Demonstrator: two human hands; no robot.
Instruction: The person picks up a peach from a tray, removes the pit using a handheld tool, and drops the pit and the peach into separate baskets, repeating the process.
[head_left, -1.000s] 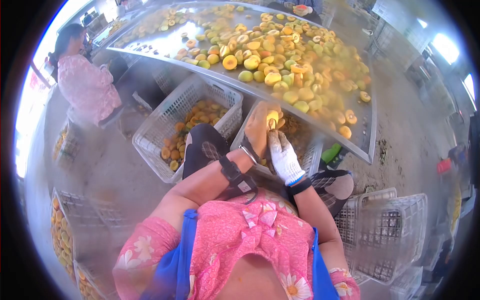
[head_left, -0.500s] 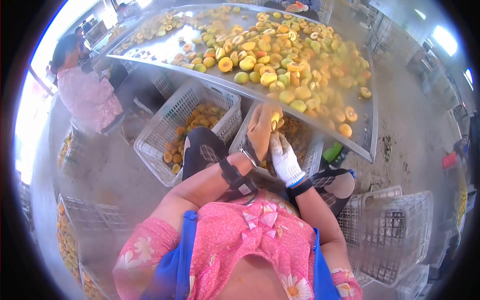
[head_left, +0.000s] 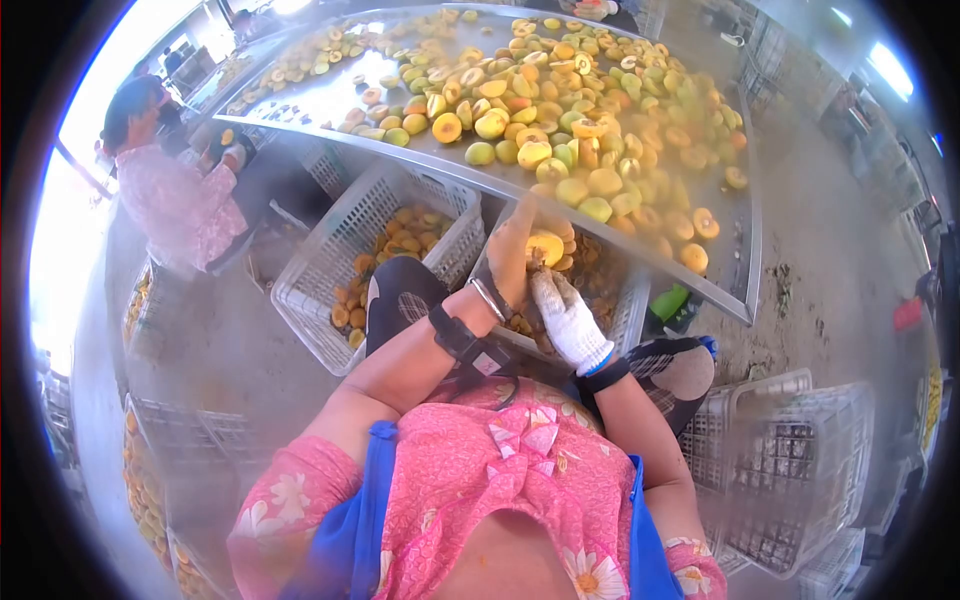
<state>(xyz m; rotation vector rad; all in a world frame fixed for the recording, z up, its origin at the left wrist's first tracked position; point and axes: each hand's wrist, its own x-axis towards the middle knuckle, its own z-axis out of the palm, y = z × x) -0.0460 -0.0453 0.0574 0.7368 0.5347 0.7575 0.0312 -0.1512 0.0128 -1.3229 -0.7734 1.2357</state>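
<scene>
My left hand [head_left: 513, 250], bare with a bracelet and a black wrist device, is closed around an apricot half [head_left: 545, 249] whose yellow cut face is turned toward me. Just below, my right hand [head_left: 570, 320] wears a white knitted glove with soiled fingertips. Its fingers are pinched together right at the fruit's lower edge; I cannot tell what they grip. Both hands are over a crate [head_left: 628, 318] holding brownish-orange pieces, by the near edge of a metal table [head_left: 420, 153]. Many apricots [head_left: 530, 110], whole and halved, are heaped on that table.
Left of my knees stands a white plastic crate [head_left: 318, 268] with apricot halves inside. Stacked crates [head_left: 795, 470] are at my right, and more fruit-filled crates [head_left: 150, 480] at my left. A co-worker [head_left: 175, 190] sits at the left. Something green [head_left: 668, 303] lies by my right knee.
The apricot half now shows more of its cut face between my hands. My left hand has turned slightly, and my right fingertips have shifted a little left. The co-worker's gloved hand has come up with fruit.
</scene>
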